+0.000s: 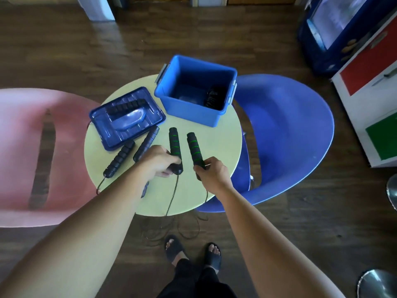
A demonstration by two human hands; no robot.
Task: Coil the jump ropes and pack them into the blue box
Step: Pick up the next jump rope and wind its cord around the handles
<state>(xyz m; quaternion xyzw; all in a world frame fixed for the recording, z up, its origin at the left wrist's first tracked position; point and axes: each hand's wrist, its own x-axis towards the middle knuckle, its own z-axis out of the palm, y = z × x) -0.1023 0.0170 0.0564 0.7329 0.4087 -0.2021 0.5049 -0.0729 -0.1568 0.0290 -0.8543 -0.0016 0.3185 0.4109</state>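
Observation:
On the round pale-green table (217,145) stands the open blue box (194,108), with a coiled black rope (213,96) inside at its right. My left hand (159,161) grips the near end of one black handle with green rings (174,141). My right hand (212,174) grips the near end of the matching handle (194,148). Their thin cord (171,198) hangs over the table's front edge onto the floor. Two plain black handles (145,145) (119,161) of another rope lie to the left.
The blue lid (126,123) lies upside down left of the box, with another black handle under it. A pink chair (32,151) stands left of the table, a blue chair (290,138) right. Loose cord loops (169,227) lie on the floor by my feet.

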